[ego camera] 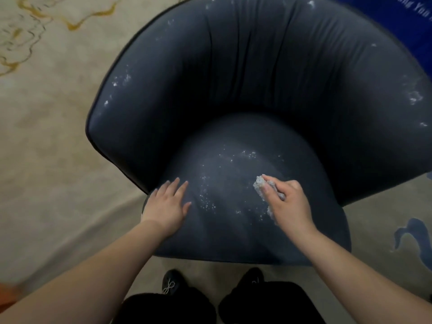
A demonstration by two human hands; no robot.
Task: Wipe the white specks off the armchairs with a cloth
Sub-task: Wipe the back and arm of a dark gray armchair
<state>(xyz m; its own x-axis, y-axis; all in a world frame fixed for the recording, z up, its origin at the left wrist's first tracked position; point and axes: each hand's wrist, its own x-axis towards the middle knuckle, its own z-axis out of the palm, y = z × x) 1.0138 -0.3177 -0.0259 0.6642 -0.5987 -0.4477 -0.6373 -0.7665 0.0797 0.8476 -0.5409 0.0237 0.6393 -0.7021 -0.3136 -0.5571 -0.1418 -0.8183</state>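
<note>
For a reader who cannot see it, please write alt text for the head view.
A right hand holds a crumpled cloth on the seat of a dark blue armchair, where white specks lie. The left hand rests flat on the seat.

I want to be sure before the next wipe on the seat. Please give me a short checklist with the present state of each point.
1. Cloth gripped by the right hand: ok.
2. Cloth touching the seat: ok.
3. Left hand flat on the seat, apart from the cloth: ok.
4. Seat free of white specks: not ok, many lie between the hands.
5. Backrest and its rim free of specks: not ok.
6. Cloth clean enough: cannot tell.
</note>
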